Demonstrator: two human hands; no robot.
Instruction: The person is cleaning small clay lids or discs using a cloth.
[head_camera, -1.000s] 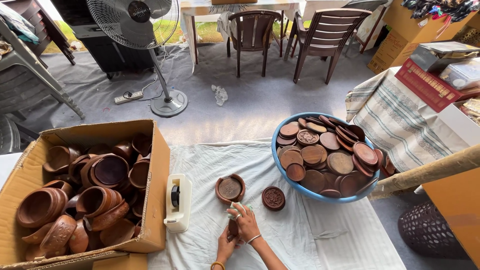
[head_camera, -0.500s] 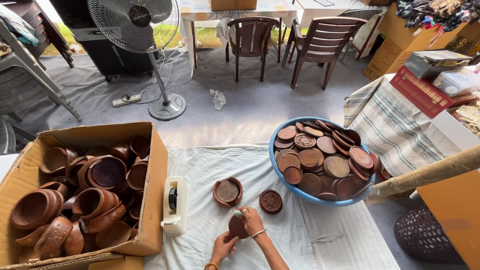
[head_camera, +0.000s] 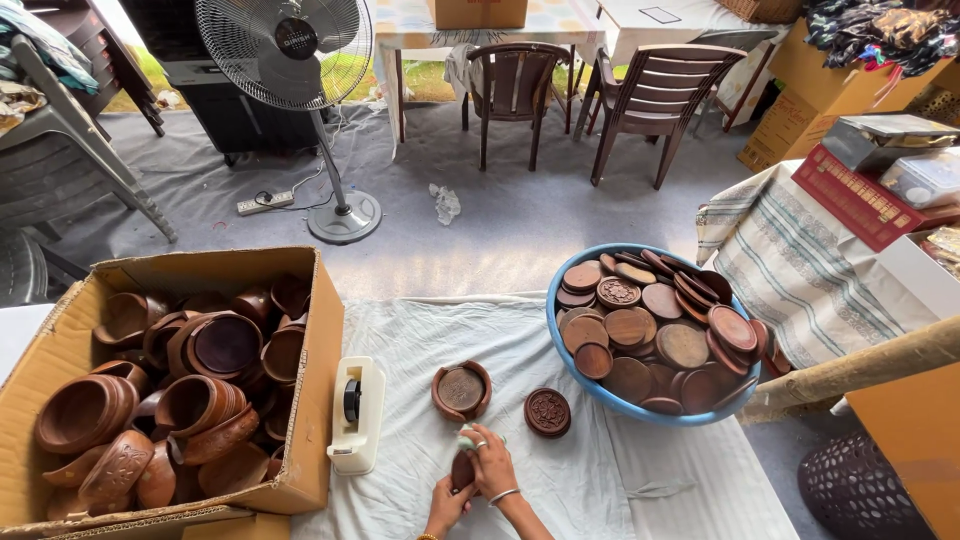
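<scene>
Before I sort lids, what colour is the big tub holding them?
Blue; the tub shows best in the head view, right of the hands.

Grey carpeted floor (head_camera: 250, 170), standing fan (head_camera: 285, 50) plugged into power strip (head_camera: 264, 202), two brown plastic chairs (head_camera: 515, 85) at a table (head_camera: 560, 20), daylight from top left.

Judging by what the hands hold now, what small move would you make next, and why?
Probably keep wiping the small brown disc: the left hand grips it on edge while the right hand presses a pale cloth against it, so it seems unfinished.
</scene>
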